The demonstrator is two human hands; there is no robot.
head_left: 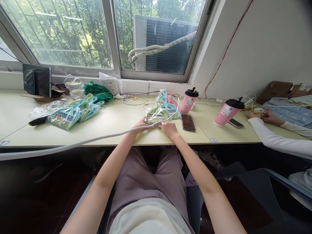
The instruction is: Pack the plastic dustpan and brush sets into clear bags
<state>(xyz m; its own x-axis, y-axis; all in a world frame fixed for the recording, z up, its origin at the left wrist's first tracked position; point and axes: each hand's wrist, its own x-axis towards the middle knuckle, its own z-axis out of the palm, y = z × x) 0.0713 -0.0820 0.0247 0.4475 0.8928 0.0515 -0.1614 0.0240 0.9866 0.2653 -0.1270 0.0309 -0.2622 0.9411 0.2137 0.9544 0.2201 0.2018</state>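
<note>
On the table right in front of me lies a green packaged dustpan set (pixel 159 112) in clear plastic, with a printed card along its lower part. My left hand (pixel 140 125) grips its left lower corner. The curled fingers of my right hand (pixel 169 129) hold its lower right edge. Just behind it, blue and pink packaged sets (pixel 169 99) lie in a pile. To the left is another pile of green and blue packaged sets (pixel 70 112). A white cable (pixel 107 136) passes across the view, in front of the package.
A phone (pixel 188 122) and a pink cup (pixel 188 101) are right of my hands. Farther right stand a second pink cup (pixel 229 112) and another phone (pixel 236 123), near a co-worker's hands (pixel 262 113). At left are a black-handled tool (pixel 37 121), green bag (pixel 97 91) and tablet (pixel 37 79).
</note>
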